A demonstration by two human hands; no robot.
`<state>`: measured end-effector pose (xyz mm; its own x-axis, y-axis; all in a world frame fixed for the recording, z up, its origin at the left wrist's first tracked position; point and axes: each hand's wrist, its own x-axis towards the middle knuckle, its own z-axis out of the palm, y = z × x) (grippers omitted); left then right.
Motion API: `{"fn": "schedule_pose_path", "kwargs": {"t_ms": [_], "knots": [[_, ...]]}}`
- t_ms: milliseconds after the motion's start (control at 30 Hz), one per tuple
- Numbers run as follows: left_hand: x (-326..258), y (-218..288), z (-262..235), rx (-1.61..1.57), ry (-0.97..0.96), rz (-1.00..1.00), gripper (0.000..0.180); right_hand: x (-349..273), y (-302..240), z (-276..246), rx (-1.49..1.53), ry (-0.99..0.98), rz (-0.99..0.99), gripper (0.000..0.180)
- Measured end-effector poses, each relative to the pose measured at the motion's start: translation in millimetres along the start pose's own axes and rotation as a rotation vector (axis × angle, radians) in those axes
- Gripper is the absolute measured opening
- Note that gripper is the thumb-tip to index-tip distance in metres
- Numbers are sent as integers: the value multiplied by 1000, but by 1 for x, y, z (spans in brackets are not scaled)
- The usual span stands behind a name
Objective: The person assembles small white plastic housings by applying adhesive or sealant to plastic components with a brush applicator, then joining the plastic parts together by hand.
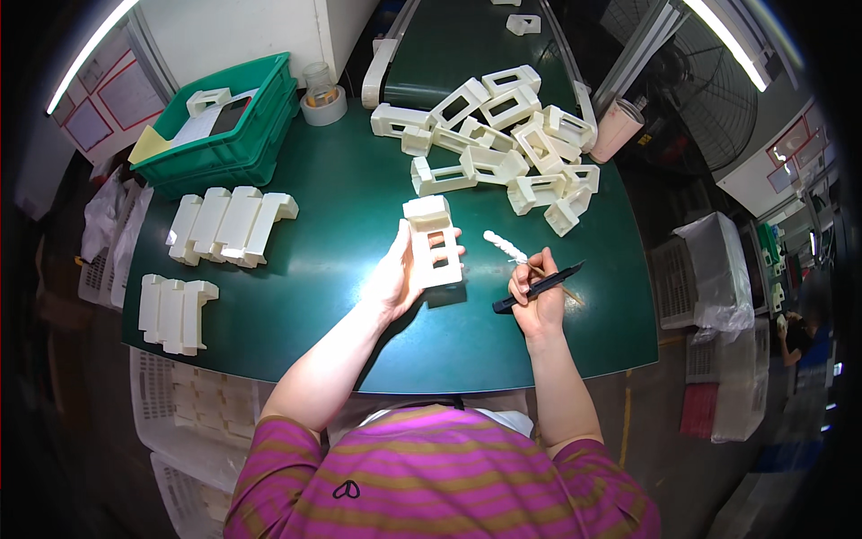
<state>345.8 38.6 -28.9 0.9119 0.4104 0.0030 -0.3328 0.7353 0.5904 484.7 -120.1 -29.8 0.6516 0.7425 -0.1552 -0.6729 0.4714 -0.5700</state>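
Observation:
My left hand holds a cream-white moulded plastic part with rectangular openings, tilted up above the green table. Some fingertips show through its openings and past its right edge. In my right hand is a black utility knife, its tip pointing up and right. The same hand also grips a thin brownish stick whose far end carries a bumpy white wrapped tip. Neither tool touches the plastic part. Just beyond both hands lies a loose heap of similar white parts.
Two rows of white parts, a longer one and a shorter one, stand at the left of the green table. Stacked green crates and tape rolls sit far left. A conveyor belt meets the far edge.

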Motion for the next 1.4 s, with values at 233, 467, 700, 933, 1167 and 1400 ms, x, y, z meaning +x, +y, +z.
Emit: {"fn": "schedule_pose_path", "kwargs": {"t_ms": [233, 467, 700, 933, 1167, 1400], "knots": [[6, -2, -4, 8, -18, 6, 57, 4, -2, -3, 57, 18, 33, 29], [4, -7, -27, 167, 63, 68, 53, 4, 4, -2, 96, 25, 71, 27], [-33, 43, 21, 987, 91, 246, 46, 2, -6, -10, 126, -91, 104, 28], [-126, 96, -8, 1728, 766, 171, 45, -1, 0, -5, 66, -101, 121, 29], [-193, 116, -30, 2330, 711, 474, 35, -4, 0, -3, 49, -87, 144, 29], [-217, 107, -28, 1825, 704, 256, 31, -3, 1, -4, 49, -81, 138, 29]]}}
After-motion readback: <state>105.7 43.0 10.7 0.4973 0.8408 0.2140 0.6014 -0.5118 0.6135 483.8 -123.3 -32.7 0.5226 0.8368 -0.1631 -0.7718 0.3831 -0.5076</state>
